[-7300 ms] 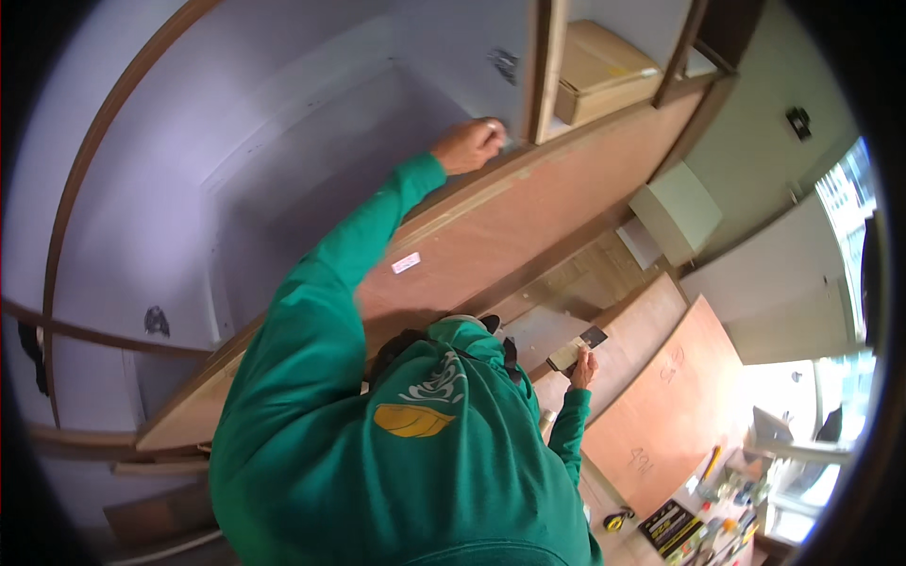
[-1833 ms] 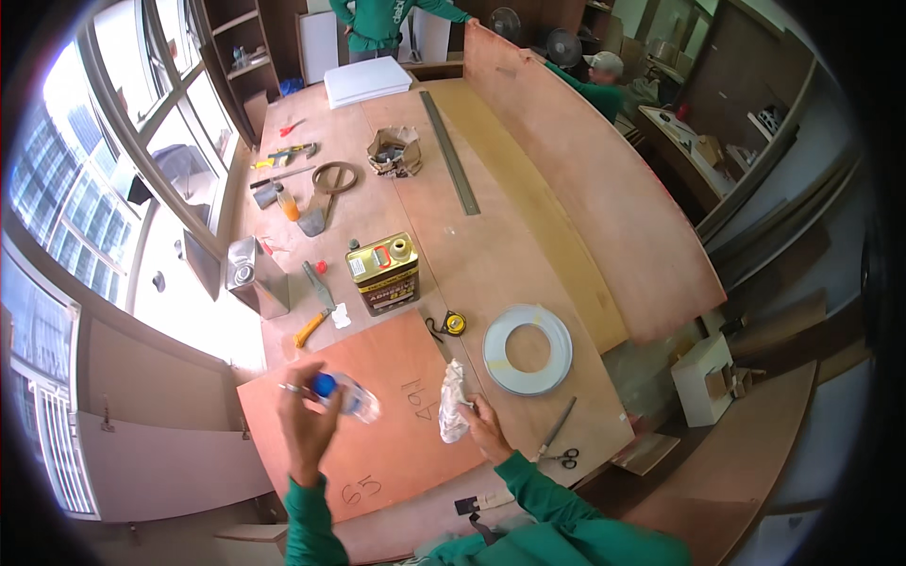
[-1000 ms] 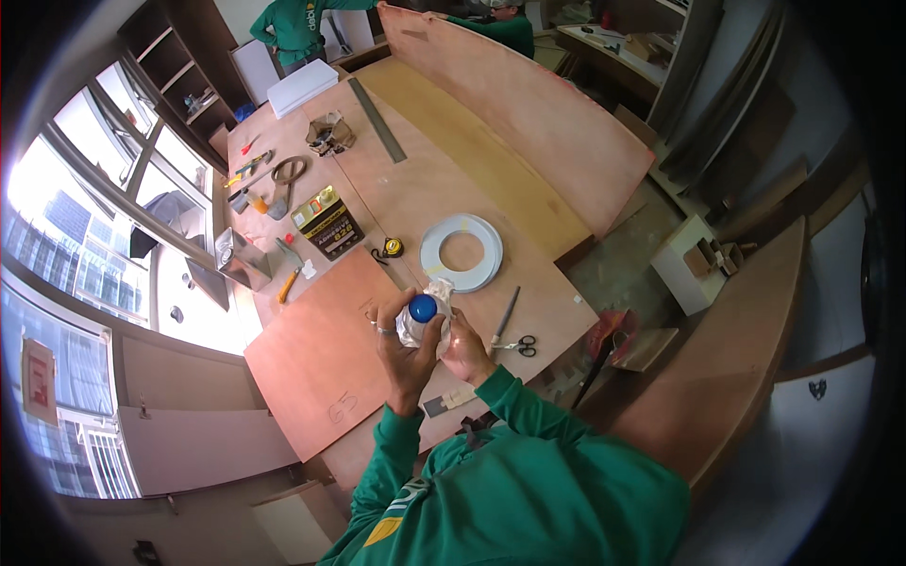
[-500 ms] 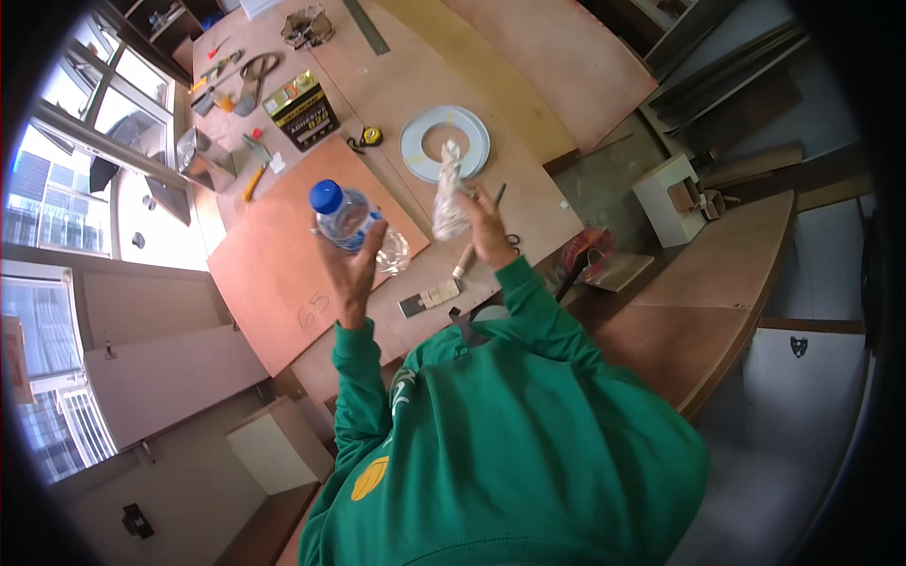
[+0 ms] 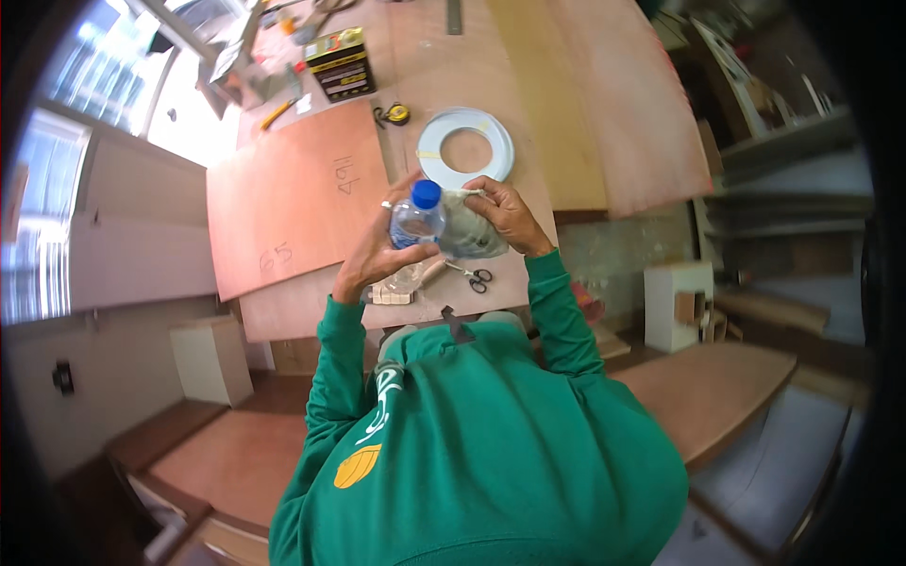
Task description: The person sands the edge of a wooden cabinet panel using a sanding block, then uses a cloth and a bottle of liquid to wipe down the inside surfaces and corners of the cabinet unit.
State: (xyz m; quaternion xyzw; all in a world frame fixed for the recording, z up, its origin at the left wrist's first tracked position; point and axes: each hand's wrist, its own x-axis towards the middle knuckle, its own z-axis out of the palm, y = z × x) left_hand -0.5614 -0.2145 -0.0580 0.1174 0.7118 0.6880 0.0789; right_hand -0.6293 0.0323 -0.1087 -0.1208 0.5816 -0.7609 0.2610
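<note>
My left hand (image 5: 370, 257) is closed around a clear plastic bottle (image 5: 415, 226) with a blue cap, held upright above the front of the worktable. My right hand (image 5: 510, 217) pinches the upper edge of a cloudy plastic bag (image 5: 474, 233). The bag hangs beside the bottle, close to it or touching; what it contains is too blurred to name. Beneath both hands, black-handled scissors (image 5: 480, 280) lie on the table. A flat, pale-bristled brush (image 5: 392, 295) sits near the front edge, partly hidden by the bottle. Just beyond the hands lies a white ring-shaped roll (image 5: 504, 151).
A reddish wood panel (image 5: 297, 203) with handwritten marks covers the table's left part. Farther back stand a black-and-gold can (image 5: 340, 72), a yellow tape measure (image 5: 397, 114) and a yellow-handled cutter (image 5: 277, 115). At right is a white box (image 5: 662, 307) beside shelving.
Both hands have come together, bringing bottle and bag side by side. The bag was bunched into a narrow twist and is now spread wider. The view has turned.
</note>
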